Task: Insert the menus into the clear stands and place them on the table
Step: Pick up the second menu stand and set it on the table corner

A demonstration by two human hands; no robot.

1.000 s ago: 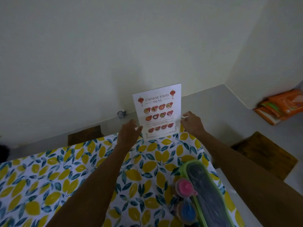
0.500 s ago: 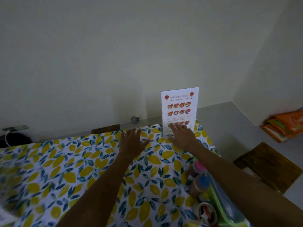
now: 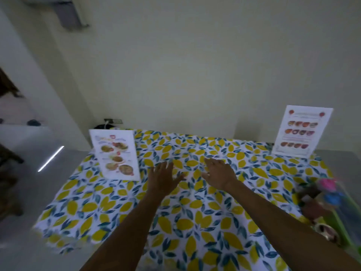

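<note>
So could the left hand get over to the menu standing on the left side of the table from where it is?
Probably yes. The left hand is open and empty over the tablecloth, and nothing stands between it and the left menu, only bare cloth.

Cloth tablecloth (image 3: 195, 222), matt; paper menus (image 3: 117, 155), glossy stands.

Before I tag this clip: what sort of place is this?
Probably a small eatery or home dining corner: two upright menu stands, a dish menu and a Chinese food menu, stand on a lemon-print tablecloth, with condiment-like jars at the right edge.
</note>
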